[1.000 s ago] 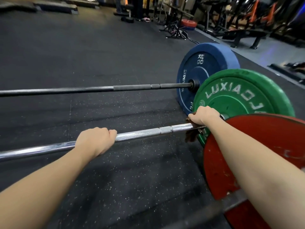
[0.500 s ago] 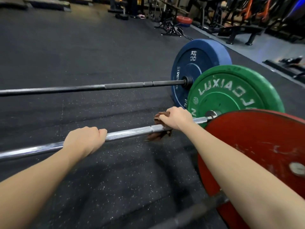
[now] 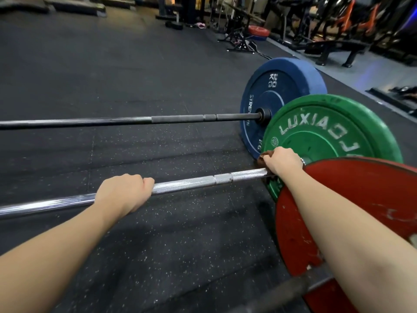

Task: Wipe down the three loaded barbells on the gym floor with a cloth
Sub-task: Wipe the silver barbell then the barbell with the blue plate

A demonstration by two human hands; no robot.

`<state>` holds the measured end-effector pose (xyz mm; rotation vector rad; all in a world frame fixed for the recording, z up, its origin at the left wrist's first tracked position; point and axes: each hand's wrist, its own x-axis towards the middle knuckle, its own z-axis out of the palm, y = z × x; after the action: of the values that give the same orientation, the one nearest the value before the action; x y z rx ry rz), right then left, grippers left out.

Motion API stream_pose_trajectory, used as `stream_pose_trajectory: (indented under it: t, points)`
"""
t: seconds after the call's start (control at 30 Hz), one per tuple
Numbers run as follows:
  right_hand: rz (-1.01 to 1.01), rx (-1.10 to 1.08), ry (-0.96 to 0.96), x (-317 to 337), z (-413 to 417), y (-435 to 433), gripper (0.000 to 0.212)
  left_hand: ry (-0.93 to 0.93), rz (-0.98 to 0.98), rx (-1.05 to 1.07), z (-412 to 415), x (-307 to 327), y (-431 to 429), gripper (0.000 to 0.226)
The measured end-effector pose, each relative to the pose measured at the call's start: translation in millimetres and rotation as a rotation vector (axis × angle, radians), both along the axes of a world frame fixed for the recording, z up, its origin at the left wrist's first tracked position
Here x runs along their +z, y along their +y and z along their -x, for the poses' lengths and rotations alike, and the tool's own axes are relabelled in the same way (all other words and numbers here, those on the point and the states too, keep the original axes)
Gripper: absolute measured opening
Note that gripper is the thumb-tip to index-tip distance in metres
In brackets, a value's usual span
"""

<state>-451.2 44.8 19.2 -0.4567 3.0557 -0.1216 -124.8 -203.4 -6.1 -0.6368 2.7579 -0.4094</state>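
Note:
Three barbells lie side by side on the black rubber floor. The middle one has a chrome bar (image 3: 191, 184) and a green plate (image 3: 327, 136). My left hand (image 3: 124, 193) grips that chrome bar near its middle. My right hand (image 3: 282, 161) holds a brown cloth (image 3: 261, 159) wrapped on the same bar right against the green plate; most of the cloth is hidden under my fingers. The far barbell has a dark bar (image 3: 180, 119) and a blue plate (image 3: 282, 96). The nearest one shows a red plate (image 3: 361, 199) and a dark bar (image 3: 282, 292) under my right forearm.
Benches and racks (image 3: 338, 48) line the back right beyond the mat edge. A red plate on a stand (image 3: 258, 30) sits at the back. Stacked mats (image 3: 74, 5) lie at the far left. Open rubber floor (image 3: 112, 64) stretches behind the barbells.
My right hand slid the cloth left along the chrome bar, then back right to the green plate. My left hand kept its grip on the bar.

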Motion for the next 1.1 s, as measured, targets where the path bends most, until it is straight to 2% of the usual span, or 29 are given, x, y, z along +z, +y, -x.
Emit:
stream_pose_trajectory:
  t: [0.13, 0.27, 0.43, 0.57, 0.7, 0.9, 1.03, 1.07, 1.1]
  points:
    - [0.003, -0.005, 0.022, 0.6, -11.3, -1.7, 0.043, 0.025, -0.042, 0.019, -0.5, -2.3, -1.7, 0.014]
    - [0.217, 0.011, -0.022, 7.7, -24.9, 3.7, 0.040, 0.030, -0.064, 0.030, 0.7, -4.5, -2.0, 0.014]
    - [0.206, 0.236, -0.007, 7.0, -88.5, -30.9, 0.042, 0.013, -0.010, 0.003, 1.0, -2.0, 1.5, 0.016]
    - [0.241, 0.410, 0.078, -10.5, -120.2, -47.7, 0.029, 0.011, -0.024, 0.022, 2.3, 0.3, 2.8, 0.017]
    - [0.331, 0.463, 0.090, -19.5, -118.7, -34.0, 0.027, 0.025, -0.055, 0.045, 3.4, -2.8, 0.6, 0.016]
    - [0.289, 0.597, 0.231, -34.5, -117.4, -20.0, 0.031, 0.055, -0.020, 0.033, 1.6, -4.5, 0.7, 0.011]
    - [0.338, 0.606, 0.285, -42.9, -113.5, -9.7, 0.028, 0.144, -0.106, 0.077, 1.2, -0.3, 3.0, 0.007]
    - [0.358, 0.599, 0.263, -41.6, -111.5, -8.2, 0.027, 0.168, -0.127, 0.086, -0.2, 0.8, 4.0, 0.010]
    - [0.376, 0.577, 0.232, -40.5, -105.8, -6.2, 0.027, 0.191, -0.157, 0.111, -1.2, 1.8, 3.6, 0.023]
